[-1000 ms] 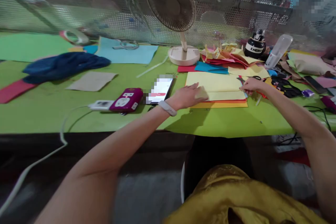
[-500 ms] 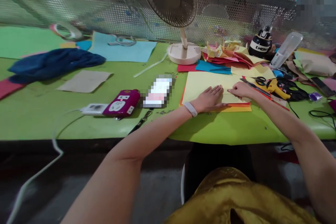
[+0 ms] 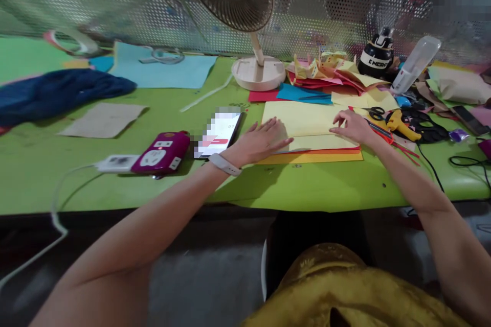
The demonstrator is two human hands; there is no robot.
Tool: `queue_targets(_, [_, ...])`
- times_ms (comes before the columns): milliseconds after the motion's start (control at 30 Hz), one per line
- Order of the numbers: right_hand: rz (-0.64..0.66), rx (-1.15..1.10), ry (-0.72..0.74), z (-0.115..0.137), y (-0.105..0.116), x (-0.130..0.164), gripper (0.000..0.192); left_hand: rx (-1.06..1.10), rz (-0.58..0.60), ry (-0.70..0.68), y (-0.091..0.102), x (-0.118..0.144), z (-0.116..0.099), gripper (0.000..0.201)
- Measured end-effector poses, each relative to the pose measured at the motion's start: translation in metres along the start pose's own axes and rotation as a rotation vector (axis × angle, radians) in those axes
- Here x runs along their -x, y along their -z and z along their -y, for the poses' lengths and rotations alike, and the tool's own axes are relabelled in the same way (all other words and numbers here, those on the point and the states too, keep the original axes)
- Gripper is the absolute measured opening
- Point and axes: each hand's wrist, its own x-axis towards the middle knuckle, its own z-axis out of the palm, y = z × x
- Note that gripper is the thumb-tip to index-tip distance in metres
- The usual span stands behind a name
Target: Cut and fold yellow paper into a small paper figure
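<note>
Through my head feed, two bare hands sit at a pale yellow, flat paper sheet (image 3: 293, 117).
On the bright green tabletop (image 3: 326, 184), I see the sheet lying over orange-yellow paper (image 3: 330, 157) that shows along its near edge; a line, crease or edge, I cannot tell which, crosses it. The left hand (image 3: 258, 143), a pale band (image 3: 225, 164) at its wrist, lies palm down at the sheet's left side, fingers extended and thumb spread away. The right hand (image 3: 351, 126) is at the right side, fingers curled towards the thumb; I cannot tell whether they pinch the paper. Beside the left hand lies a slim dark-edged phone (image 3: 224, 130); just beyond the right are black-handled scissors (image 3: 378, 113).
</note>
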Motion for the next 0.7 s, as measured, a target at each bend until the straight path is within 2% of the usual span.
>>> queue_targets(33, [0.005,0.034,0.017,-0.001,0.0,0.0,0.026,0.032,-0.002,0.023,0.005,-0.004,-0.003,0.081])
queue_targets(133, [0.074,0.117,-0.005,-0.003,0.0,-0.001,0.02,0.148,-0.185,0.015,0.016,-0.02,-0.024,0.078])
queue_targets(200, [0.095,0.117,-0.02,-0.004,0.0,-0.002,0.02,0.206,-0.289,-0.031,0.021,-0.03,-0.042,0.065])
queue_targets(300, [-0.001,0.027,-0.049,-0.007,0.002,-0.002,0.021,0.307,-0.363,-0.055,0.023,-0.042,-0.065,0.055])
queue_targets(367, [-0.119,-0.065,-0.077,-0.006,0.003,-0.001,0.022,0.456,-0.337,-0.044,0.02,-0.049,-0.074,0.06])
queue_targets(433, [-0.206,-0.163,-0.074,0.0,0.002,0.003,0.024,0.718,-0.272,-0.015,0.014,-0.055,-0.08,0.059])
queue_targets(567, [-0.203,-0.249,0.048,0.019,-0.009,0.016,0.027,1.284,-0.155,0.063,-0.001,-0.062,-0.085,0.065])
queue_targets(633, [-0.181,-0.235,0.115,0.027,-0.013,0.021,0.03,1.446,-0.139,0.096,-0.006,-0.061,-0.086,0.065])
queue_targets(700, [-0.214,-0.225,0.144,0.029,-0.014,0.023,0.034,1.549,-0.139,0.115,-0.007,-0.058,-0.086,0.063])
